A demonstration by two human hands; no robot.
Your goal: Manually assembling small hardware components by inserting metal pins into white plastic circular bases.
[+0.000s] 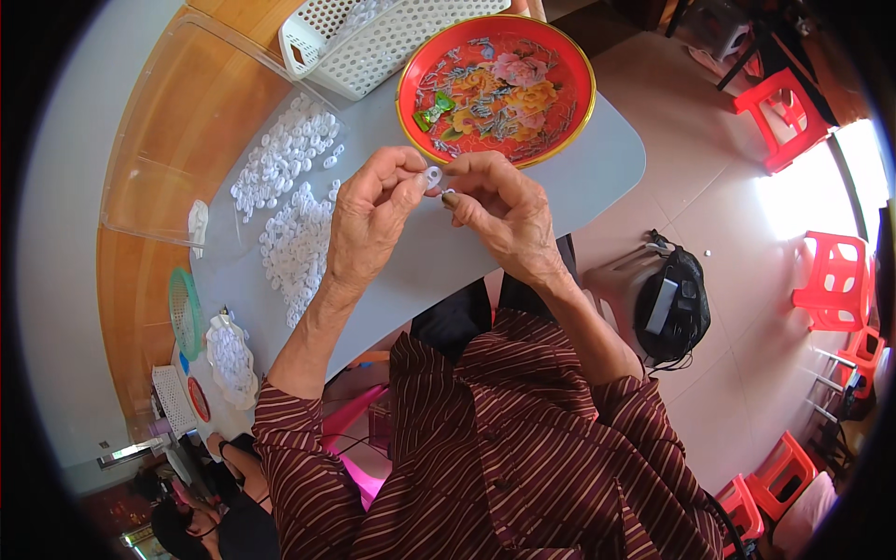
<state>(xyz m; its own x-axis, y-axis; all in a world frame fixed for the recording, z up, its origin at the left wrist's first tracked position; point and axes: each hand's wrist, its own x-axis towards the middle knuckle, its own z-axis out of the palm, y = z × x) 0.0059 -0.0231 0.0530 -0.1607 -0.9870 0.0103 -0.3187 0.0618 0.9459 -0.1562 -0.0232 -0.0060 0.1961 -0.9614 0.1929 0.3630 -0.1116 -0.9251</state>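
Close together over the grey table [420, 252], my two hands meet in front of the red tray. My left hand [366, 224] pinches a small white plastic piece [433, 175] with a hole in it between thumb and fingers. Beside it, my right hand [513, 219] is closed in a pinch; a pale bit shows at its thumb tip, too small to make out. Two loose heaps of similar white plastic pieces [294, 247] lie left of my left hand. Many small grey metal pins or screws lie scattered in the round flowered tray [591, 89].
A green wrapped item [433, 112] lies in the tray. Behind stands a white perforated basket [373, 70]. Leftward are a clear plastic bin [140, 224], a green-rimmed sieve [185, 313] and a filled white dish [231, 359]. Another person [233, 513] sits lower left. Red stools [793, 121] stand right.
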